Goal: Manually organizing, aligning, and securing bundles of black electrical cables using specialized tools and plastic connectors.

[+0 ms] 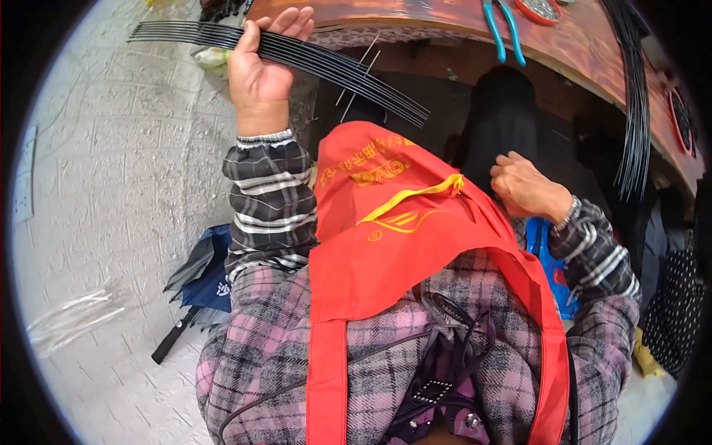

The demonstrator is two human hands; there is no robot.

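A flat row of long, thin black rods (341, 74) lies across my left hand (268, 63), palm up. My thumb presses over the rods and the fingertips stick out beyond them. Two thin crosspieces (361, 78) cross the row near its right part. Above my right thigh, next to the edge of the red apron (415, 208), my right hand (525, 183) is closed with curled fingers. Whatever it may grip is hidden.
Teal-handled pliers (504, 33) and a red dish of small metal parts (540, 10) rest on the wooden table (415, 13). A bundle of thin dark rods (634, 119) hangs over its right edge. A folded umbrella (204, 271) and pale strips (78, 319) lie at left.
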